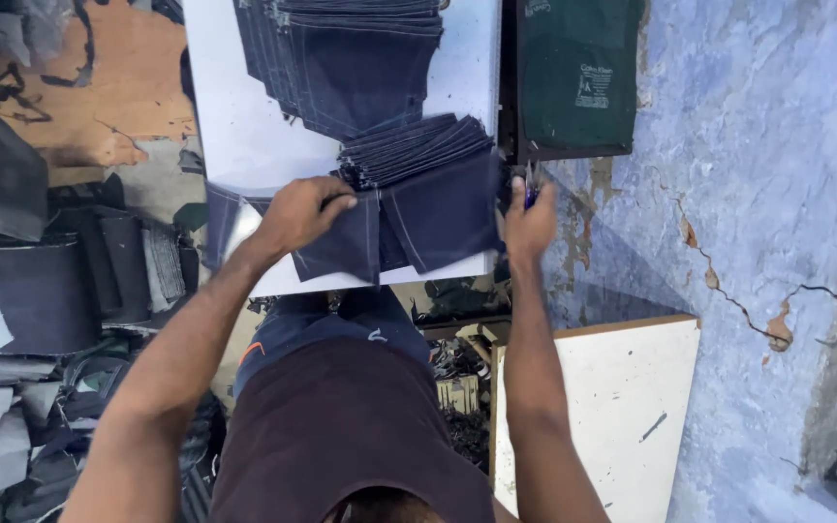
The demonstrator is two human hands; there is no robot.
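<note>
Two hands are busy at the white counter (244,136). The left hand (299,211) lies flat, fingers spread, pressing on a dark blue cloth piece (346,247) at the near edge of the counter. The right hand (529,225) is closed around a small blue tool (531,197) just beside the counter's right edge. A fanned stack of cloth pieces (417,145) sits right behind, and a bigger pile (356,53) lies farther back. It looks like the pieces are being handled one by one, so the next move needs a steady hold on the top piece.
</note>
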